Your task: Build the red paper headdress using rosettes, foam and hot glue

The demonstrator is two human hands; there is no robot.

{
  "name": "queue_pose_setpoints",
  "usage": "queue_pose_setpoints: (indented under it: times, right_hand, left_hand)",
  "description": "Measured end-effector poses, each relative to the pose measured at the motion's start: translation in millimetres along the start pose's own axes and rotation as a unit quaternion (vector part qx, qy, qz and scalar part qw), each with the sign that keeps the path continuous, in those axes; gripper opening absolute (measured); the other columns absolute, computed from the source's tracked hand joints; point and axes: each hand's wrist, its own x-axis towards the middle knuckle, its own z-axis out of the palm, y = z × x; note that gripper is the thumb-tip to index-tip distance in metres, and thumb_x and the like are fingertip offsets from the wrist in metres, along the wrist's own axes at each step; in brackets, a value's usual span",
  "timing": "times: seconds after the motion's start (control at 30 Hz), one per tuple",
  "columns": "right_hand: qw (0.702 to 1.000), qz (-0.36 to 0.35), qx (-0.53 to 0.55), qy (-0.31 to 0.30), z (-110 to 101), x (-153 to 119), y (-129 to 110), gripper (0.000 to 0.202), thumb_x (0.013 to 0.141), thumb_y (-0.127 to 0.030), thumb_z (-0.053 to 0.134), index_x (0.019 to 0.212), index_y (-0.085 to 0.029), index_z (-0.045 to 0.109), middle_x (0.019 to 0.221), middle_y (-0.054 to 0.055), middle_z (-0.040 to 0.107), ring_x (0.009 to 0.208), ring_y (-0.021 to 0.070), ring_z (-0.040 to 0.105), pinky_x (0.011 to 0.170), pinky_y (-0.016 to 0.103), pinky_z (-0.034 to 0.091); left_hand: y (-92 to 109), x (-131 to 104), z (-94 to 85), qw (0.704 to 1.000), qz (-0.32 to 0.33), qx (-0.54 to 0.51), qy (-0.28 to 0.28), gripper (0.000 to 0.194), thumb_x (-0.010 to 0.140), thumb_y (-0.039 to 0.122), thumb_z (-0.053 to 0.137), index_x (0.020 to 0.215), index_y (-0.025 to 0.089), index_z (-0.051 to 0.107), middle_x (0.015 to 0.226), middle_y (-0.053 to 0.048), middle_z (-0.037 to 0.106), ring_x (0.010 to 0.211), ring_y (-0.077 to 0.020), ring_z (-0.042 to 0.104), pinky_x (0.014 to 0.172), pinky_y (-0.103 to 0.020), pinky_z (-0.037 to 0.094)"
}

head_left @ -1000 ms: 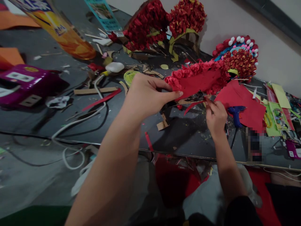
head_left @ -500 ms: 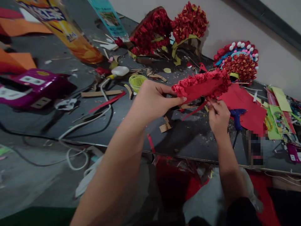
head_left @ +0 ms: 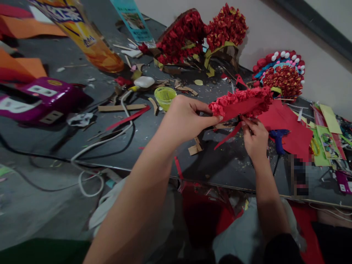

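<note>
L hand [head_left: 185, 119] pinches red piece [head_left: 242, 106] by its L end; long axis runs R, w/ R hand [head_left: 255, 138] just below, fingertips tog. on red strip [head_left: 228, 137] trailing L.

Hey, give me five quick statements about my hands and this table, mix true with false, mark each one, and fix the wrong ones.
1. The left hand grips one end of the ruffled red piece. True.
2. A narrow red strip hangs beside the right hand. True.
3. The glue gun is in the right hand. False: the glue gun lies to the right of that hand.
4. The small tub is red. False: the small tub is yellow-green.
5. The purple socket block is to the right of both hands. False: the purple socket block is to the left of both hands.
</note>
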Motion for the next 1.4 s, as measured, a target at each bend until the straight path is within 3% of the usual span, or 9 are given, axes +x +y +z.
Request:
queue_pose_setpoints:
  times: [0.33, 0.53, 0.63, 0.83, 1.07, 1.17, 1.27, 1.33, 1.4]
  right_hand:
    - [0.998, -0.038, -0.042, -0.021, -1, -6, -2, 0.027, 0.088, -0.02, 0.046, 0.103, -0.02, 0.069, 0.099, 0.009, 0.07, 0.096, 0.0189, 0.064, 0.086, 0.032, 0.05]
    - [0.986, -0.096, -0.133, -0.014, 0, -12, -2, 0.031, 0.09, -0.02, 0.042, 0.106, -0.016, 0.069, 0.081, 0.009, 0.067, 0.076, 0.0182, 0.061, 0.069, 0.029, 0.047]
    - [0.98, -0.112, -0.166, -0.012, 0, -14, -1, 0.03, 0.091, -0.022, 0.043, 0.103, -0.017, 0.07, 0.073, 0.006, 0.064, 0.069, 0.0166, 0.057, 0.065, 0.028, 0.043]
    - [0.973, -0.119, -0.195, -0.014, 2, -19, 8, 0.03, 0.091, -0.02, 0.043, 0.106, -0.02, 0.069, 0.07, 0.005, 0.061, 0.066, 0.0164, 0.052, 0.062, 0.03, 0.039]
    - [0.98, -0.071, -0.186, -0.017, 4, -21, 19, 0.03, 0.091, -0.022, 0.043, 0.105, -0.021, 0.069, 0.07, 0.005, 0.06, 0.066, 0.0159, 0.051, 0.062, 0.029, 0.038]
    - [0.99, -0.048, -0.131, 0.013, 0, -21, 17, 0.03, 0.091, -0.024, 0.043, 0.097, -0.018, 0.072, 0.068, 0.005, 0.058, 0.066, 0.015, 0.051, 0.062, 0.028, 0.039]
    - [0.998, 0.036, 0.021, 0.053, -4, -18, 10, 0.027, 0.088, -0.029, 0.049, 0.092, -0.018, 0.072, 0.066, 0.002, 0.054, 0.063, 0.0127, 0.049, 0.06, 0.027, 0.038]
    - [0.976, 0.124, 0.172, 0.053, -6, -16, 6, 0.025, 0.085, -0.034, 0.054, 0.094, -0.02, 0.072, 0.065, -0.001, 0.051, 0.059, 0.0102, 0.045, 0.056, 0.025, 0.036]
    - [0.925, 0.204, 0.318, 0.034, -6, -15, 3, 0.025, 0.081, -0.039, 0.059, 0.094, -0.022, 0.072, 0.063, -0.003, 0.048, 0.054, 0.0078, 0.039, 0.052, 0.024, 0.032]
  left_hand:
    - [-1, -2, -0.6, 1.0, -0.011, 0.021, 0.02, 0.015, 0.062, 0.029, 0.07, 0.063, 0.014, 0.074, 0.044, 0.005, 0.048, 0.044, -0.0043, 0.027, 0.041, -0.02, 0.015]
    - [-5, -1, -0.9, 0.999, 0.004, 0.013, 0.033, 0.02, 0.06, 0.033, 0.071, 0.066, 0.014, 0.075, 0.052, 0.0, 0.057, 0.051, -0.0084, 0.037, 0.047, -0.022, 0.028]
    - [-6, 1, -1.8, 0.999, 0.003, 0.012, 0.037, 0.023, 0.059, 0.035, 0.072, 0.065, 0.014, 0.074, 0.049, 0.001, 0.053, 0.049, -0.0077, 0.033, 0.045, -0.022, 0.025]
    - [2, -1, -5.0, 0.999, -0.024, 0.021, 0.039, 0.017, 0.059, 0.029, 0.071, 0.058, 0.012, 0.071, 0.043, 0.005, 0.039, 0.045, -0.0045, 0.025, 0.041, -0.02, 0.019]
    - [-1, 0, -8.4, 0.999, -0.02, 0.015, 0.047, 0.024, 0.057, 0.034, 0.072, 0.064, 0.01, 0.073, 0.044, 0.005, 0.041, 0.045, -0.0045, 0.027, 0.041, -0.02, 0.023]
    - [-2, -1, -8.3, 0.998, -0.031, 0.024, 0.052, 0.023, 0.059, 0.034, 0.071, 0.065, 0.012, 0.073, 0.043, 0.005, 0.039, 0.043, -0.0048, 0.027, 0.041, -0.021, 0.021]
    - [-1, -2, -7.8, 0.998, -0.037, 0.029, 0.05, 0.021, 0.06, 0.033, 0.071, 0.066, 0.013, 0.074, 0.044, 0.005, 0.042, 0.042, -0.005, 0.029, 0.042, -0.022, 0.022]
    - [0, -2, -7.8, 0.998, -0.036, 0.029, 0.051, 0.02, 0.06, 0.032, 0.071, 0.066, 0.013, 0.074, 0.043, 0.005, 0.042, 0.042, -0.0049, 0.03, 0.042, -0.022, 0.022]
    - [1, -1, -8.1, 0.998, -0.036, 0.027, 0.051, 0.019, 0.06, 0.03, 0.071, 0.066, 0.013, 0.073, 0.042, 0.005, 0.041, 0.042, -0.0049, 0.03, 0.043, -0.021, 0.023]
